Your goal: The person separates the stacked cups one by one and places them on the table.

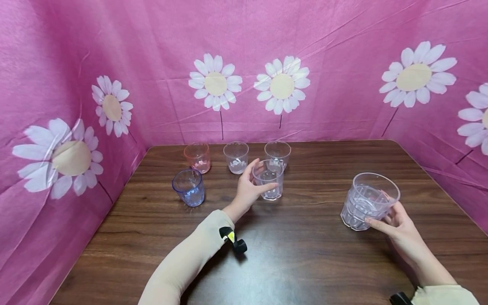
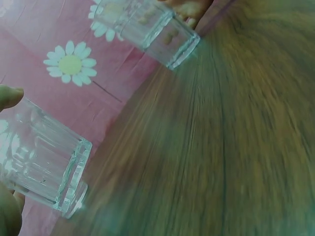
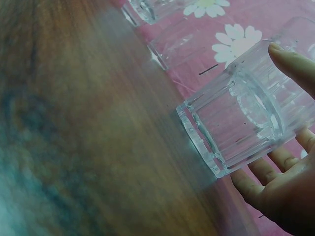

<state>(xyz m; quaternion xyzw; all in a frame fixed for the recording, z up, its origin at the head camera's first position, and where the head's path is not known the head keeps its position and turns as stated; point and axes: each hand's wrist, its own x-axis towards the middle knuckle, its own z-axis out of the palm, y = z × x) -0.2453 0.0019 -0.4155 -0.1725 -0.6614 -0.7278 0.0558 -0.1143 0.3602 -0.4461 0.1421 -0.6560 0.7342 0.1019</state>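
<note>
My left hand [image 1: 248, 188] grips a clear tumbler [image 1: 271, 192] near the middle of the table, thumb on the near side and fingers on the far side. Whether its base touches the table is hard to tell. On the right, two nested clear tumblers [image 1: 356, 212] are held between the thumb and fingers of my right hand [image 1: 406, 233]. The right wrist view shows the inner tumbler's base inside the outer tumbler [image 3: 206, 132]. Close behind the left hand's tumbler stands another clear tumbler [image 1: 278, 149], partly hidden by it.
Left of my left hand are a blue tumbler [image 1: 189, 190], a pink tumbler [image 1: 198, 159] and a clear tumbler [image 1: 236, 161], all upright. The brown wooden table [image 1: 305, 254] meets a pink flowered cloth [image 1: 160, 84] at the back and sides.
</note>
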